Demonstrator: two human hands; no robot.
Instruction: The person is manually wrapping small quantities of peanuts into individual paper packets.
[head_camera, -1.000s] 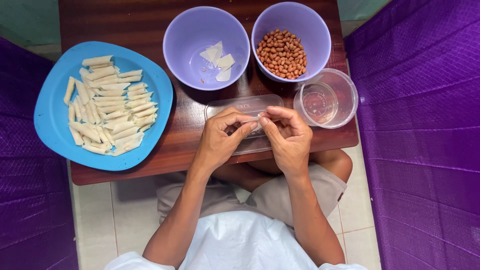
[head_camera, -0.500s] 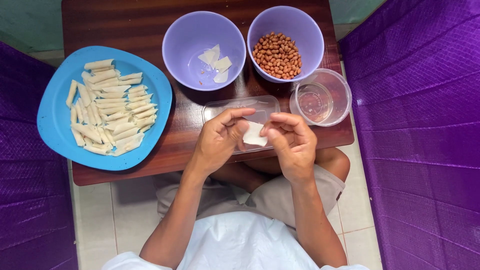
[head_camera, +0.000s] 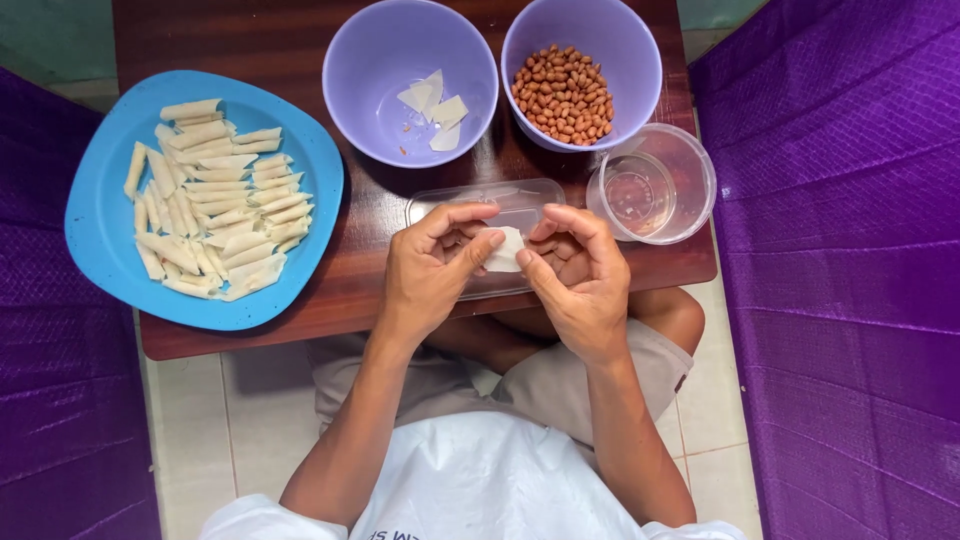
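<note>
My left hand (head_camera: 432, 268) and my right hand (head_camera: 574, 272) meet over a clear rectangular plastic container (head_camera: 487, 199) at the near edge of the wooden table (head_camera: 300, 40). Both pinch one small white pastry wrapper (head_camera: 506, 249) between thumbs and fingertips. What lies inside the wrapper is hidden by my fingers. Just beyond the hands stand a lilac bowl (head_camera: 372, 90) with a few wrapper pieces and a second lilac bowl of peanuts (head_camera: 566, 92).
A blue plate (head_camera: 100, 220) with several rolled white pastry sticks sits at the table's left. A clear round tub (head_camera: 652, 184) with a little water stands at the right edge. Purple fabric (head_camera: 850, 260) flanks both sides. My knees are under the table on a tiled floor.
The hands have stayed over the clear container. The white wrapper shows more between the fingers now, and both thumbs have closed in on it.
</note>
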